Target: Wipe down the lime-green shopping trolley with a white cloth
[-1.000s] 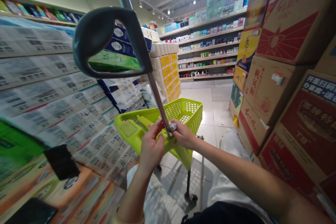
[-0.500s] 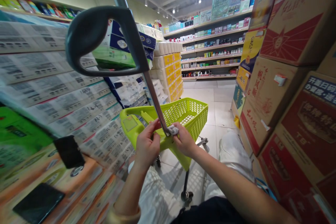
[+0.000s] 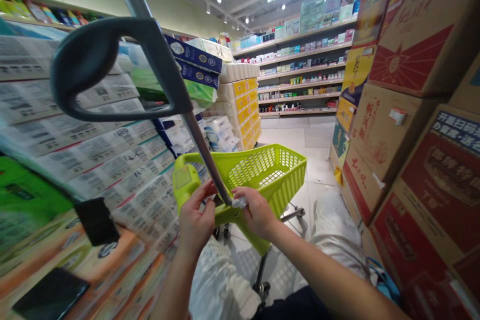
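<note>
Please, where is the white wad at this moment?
In the head view, the white wad is just below centre, held by the right hand at the lower end of the pole.

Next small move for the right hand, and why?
Probably a short rub up the metal pole with the white wad: the right hand pinches it at the pole's foot, with the left hand on the pole's other side.
</note>
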Motion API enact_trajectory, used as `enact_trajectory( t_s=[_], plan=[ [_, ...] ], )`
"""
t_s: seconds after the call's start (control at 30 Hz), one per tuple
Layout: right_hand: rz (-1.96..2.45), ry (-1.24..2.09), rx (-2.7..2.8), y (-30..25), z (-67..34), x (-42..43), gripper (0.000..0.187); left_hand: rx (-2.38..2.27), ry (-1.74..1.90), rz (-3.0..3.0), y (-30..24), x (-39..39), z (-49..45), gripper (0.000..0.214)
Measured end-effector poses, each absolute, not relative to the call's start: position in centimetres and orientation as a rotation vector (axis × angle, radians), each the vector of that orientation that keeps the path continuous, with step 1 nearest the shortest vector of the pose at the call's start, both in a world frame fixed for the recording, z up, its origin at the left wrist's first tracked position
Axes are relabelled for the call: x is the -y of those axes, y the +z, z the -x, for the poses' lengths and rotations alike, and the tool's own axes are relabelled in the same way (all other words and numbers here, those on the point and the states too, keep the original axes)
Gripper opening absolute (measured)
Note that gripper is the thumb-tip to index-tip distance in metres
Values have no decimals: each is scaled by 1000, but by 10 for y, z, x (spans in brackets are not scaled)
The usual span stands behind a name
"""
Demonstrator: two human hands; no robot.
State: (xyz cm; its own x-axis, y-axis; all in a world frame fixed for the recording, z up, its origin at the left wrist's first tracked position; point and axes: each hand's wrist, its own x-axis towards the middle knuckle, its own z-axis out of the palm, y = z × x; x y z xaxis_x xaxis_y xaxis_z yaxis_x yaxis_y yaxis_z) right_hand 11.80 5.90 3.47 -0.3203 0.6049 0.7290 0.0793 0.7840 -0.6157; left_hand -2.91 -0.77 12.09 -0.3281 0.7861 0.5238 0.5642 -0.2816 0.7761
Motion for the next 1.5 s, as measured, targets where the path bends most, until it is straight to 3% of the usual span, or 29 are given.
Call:
enact_trajectory(
  t_s=[0.23, 0.53, 0.67, 0.83, 0.97, 1.17, 1.23, 1.37, 1.5],
  plan=[
    [791, 479, 1765, 27, -125, -59, 37, -1760, 1654, -1623, 124, 13, 34, 45],
    [517, 670, 1807, 45, -117, -39, 38, -1767, 1582, -1730, 122, 20, 33, 44],
    [487, 627, 1865, 41, -127, -32, 39, -2007, 1131, -1930, 129, 24, 24, 47],
    [533, 610, 1835, 37, -126, -23, 37, -2459, 548, -1909, 139, 27, 7, 35],
    [597, 565, 1855, 39, -126, -19, 41, -2477, 454, -1925, 139, 28, 6, 33],
    [690, 319, 1819, 63, -135, 0, 68, -2501, 452, -1947, 139, 28, 7, 37],
    [678, 255, 1835, 73, -136, 8, 58, -2495, 414, -1950, 140, 29, 7, 37],
    [651, 234, 1849, 84, -137, 18, 21, -2503, 418, -1989, 140, 30, 5, 39],
    [652, 120, 1862, 84, -136, 18, 16, -2521, 414, -2004, 139, 31, 4, 40]
  ],
)
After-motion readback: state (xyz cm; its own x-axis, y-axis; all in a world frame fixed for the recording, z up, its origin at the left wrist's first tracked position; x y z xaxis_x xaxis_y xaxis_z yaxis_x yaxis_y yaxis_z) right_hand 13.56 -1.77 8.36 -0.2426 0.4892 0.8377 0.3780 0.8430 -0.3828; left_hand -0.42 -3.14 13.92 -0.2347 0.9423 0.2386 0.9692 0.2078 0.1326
